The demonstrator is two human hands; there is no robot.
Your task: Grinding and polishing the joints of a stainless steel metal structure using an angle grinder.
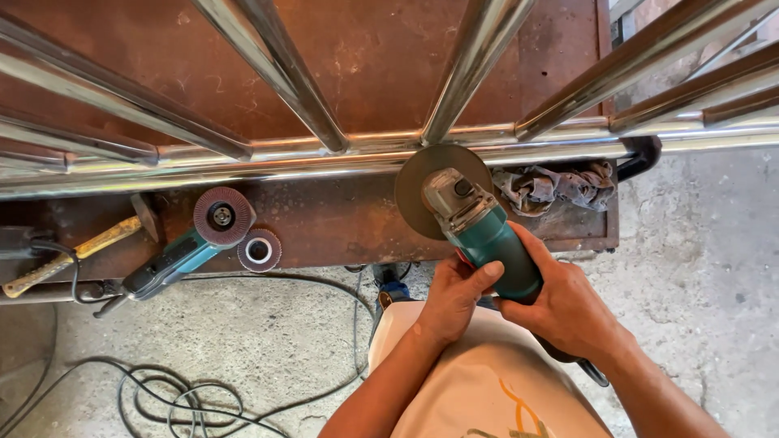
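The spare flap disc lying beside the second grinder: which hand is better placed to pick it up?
Probably the left hand: the flap disc lies on its side, while the right hand grips the grinder body farther away.

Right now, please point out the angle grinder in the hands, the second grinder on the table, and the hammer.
Held angle grinder (pixel 495 243), head view, on its green body.
Second grinder (pixel 174 264), head view, on its body.
Hammer (pixel 97 241), head view, on its yellow handle.

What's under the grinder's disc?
Under the disc of the held grinder sit the shiny horizontal steel tube and rusty table. The contact point itself is covered by the disc.
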